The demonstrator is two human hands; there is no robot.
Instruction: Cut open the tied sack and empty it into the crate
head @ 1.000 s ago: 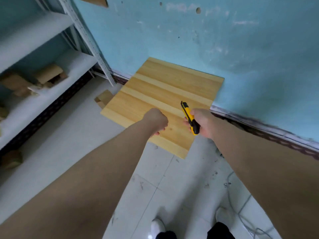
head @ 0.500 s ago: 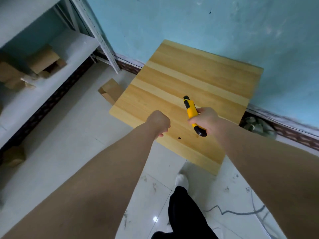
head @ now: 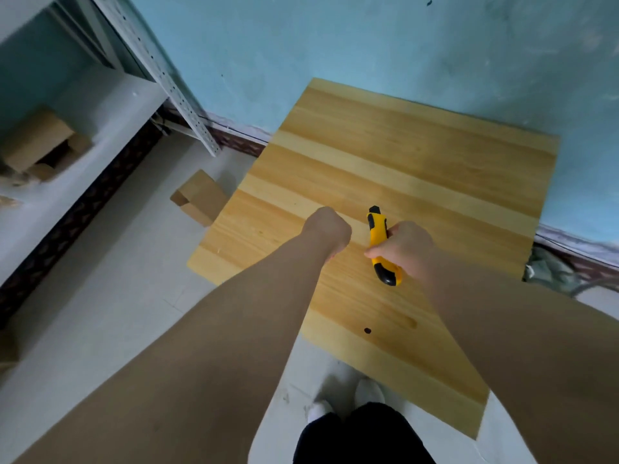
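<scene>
My right hand [head: 403,247] grips a yellow and black utility knife [head: 378,234] over the wooden table top [head: 418,169], with the knife's black tip pointing away from me. Just left of it, my left hand [head: 330,229] is closed in a fist with nothing visible in it. No sack and no crate are in view.
The table stands against a blue wall. A small cardboard box [head: 197,197] lies on the floor by the table's left edge. A white metal shelf [head: 83,105] with cardboard boxes [head: 37,142] runs along the left. A grey-green bundle [head: 549,272] lies at the table's right.
I have stepped closer to the table, so it fills more of the view. Both hands now hang over its near half, with the knife still in my right hand.
</scene>
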